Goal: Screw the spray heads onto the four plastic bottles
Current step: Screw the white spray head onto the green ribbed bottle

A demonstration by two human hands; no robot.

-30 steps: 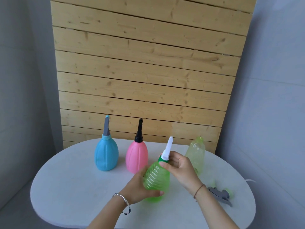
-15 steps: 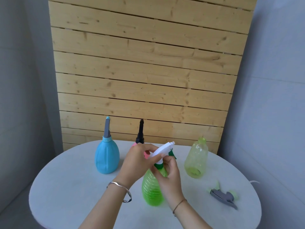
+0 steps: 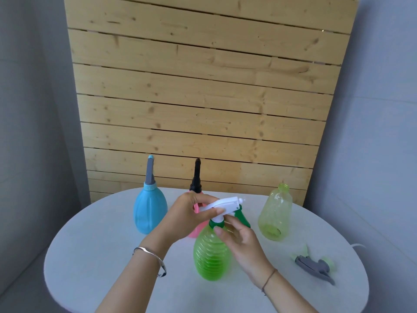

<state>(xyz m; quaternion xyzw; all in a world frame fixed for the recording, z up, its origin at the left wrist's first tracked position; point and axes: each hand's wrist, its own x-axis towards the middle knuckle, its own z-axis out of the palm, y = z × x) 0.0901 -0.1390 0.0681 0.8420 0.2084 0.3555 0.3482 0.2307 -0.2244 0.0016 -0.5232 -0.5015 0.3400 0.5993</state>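
The left hand (image 3: 187,213) is closing its fingers around the white spray head (image 3: 222,205) sitting atop the green bottle (image 3: 211,251), which is standing on the table (image 3: 94,256). The right hand (image 3: 242,242) is pinching the green collar (image 3: 216,223) just below — an uncapped yellow bottle (image 3: 275,216) is standing beyond it, and a loose grey spray head (image 3: 314,266) is lying to its right.

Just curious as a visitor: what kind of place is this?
Probably a staged recording corner, not a lived-in room: a white round table against a bare wooden plank panel between plain grey walls, holding only spray bottles.
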